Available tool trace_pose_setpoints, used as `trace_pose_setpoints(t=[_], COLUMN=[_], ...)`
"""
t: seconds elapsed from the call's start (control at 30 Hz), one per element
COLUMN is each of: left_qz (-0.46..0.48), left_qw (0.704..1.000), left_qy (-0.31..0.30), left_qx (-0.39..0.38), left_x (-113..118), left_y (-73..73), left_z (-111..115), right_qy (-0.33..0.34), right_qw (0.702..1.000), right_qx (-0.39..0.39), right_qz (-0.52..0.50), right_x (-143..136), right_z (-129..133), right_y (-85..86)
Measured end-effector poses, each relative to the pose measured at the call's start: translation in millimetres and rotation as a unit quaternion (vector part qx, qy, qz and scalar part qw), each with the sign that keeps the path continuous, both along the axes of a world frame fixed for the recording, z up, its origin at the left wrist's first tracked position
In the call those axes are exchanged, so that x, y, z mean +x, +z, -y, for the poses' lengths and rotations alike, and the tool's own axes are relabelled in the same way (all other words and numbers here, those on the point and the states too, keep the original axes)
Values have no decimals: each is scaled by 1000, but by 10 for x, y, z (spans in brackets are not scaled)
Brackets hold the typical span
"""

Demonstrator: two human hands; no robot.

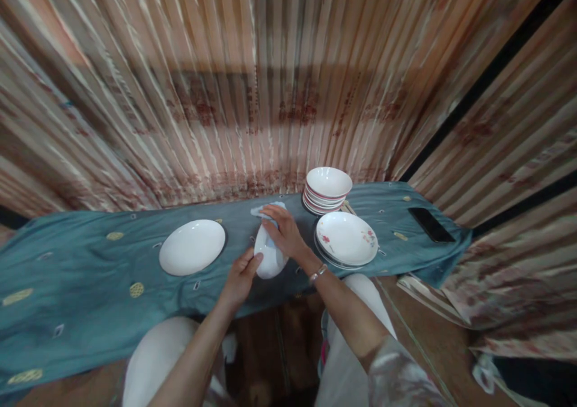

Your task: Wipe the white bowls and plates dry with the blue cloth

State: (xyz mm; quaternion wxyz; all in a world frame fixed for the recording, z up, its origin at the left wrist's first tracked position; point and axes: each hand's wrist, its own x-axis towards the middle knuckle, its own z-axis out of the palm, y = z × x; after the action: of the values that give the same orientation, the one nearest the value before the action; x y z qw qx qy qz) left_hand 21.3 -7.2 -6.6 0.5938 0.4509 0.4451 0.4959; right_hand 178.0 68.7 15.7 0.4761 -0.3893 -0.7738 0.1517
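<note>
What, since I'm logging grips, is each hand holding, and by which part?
The left hand holds a white dish by its left edge; the right hand holds a light blue cloth, gripped part hidden.

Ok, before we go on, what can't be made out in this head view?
In the head view:
White dish: partly hidden by the right hand and the pale cloth.
Left hand: fingers behind the dish, hidden by it.
Lower bowls: insides hidden by the top bowl.
Lower plates: faces covered by the flowered plate.
Thin pale item beside the bowls: too small to identify.
Patterned sleeve: cut off by the bottom edge.
</note>
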Motion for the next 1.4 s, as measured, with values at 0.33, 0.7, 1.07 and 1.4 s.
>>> trace_pose_setpoints(t=[0.33, 0.7, 1.07, 1.4], left_qz=[53, 144, 175, 151], left_qw=[996, 982, 972, 979], left_qy=[41, 89, 81, 87], left_qx=[-57, -88, -138, -105], left_x=[2, -87, -316, -269], left_y=[99, 102, -168, -136], left_z=[44, 106, 119, -9], right_qy=[-112, -218, -206, -81], right_qw=[956, 912, 939, 988], right_qx=[-191, -245, -201, -114], right_qz=[-194, -247, -190, 68], right_x=[84, -46, 208, 158], right_z=[-340, -98, -234, -136], right_y=[-587, -804, -358, 234])
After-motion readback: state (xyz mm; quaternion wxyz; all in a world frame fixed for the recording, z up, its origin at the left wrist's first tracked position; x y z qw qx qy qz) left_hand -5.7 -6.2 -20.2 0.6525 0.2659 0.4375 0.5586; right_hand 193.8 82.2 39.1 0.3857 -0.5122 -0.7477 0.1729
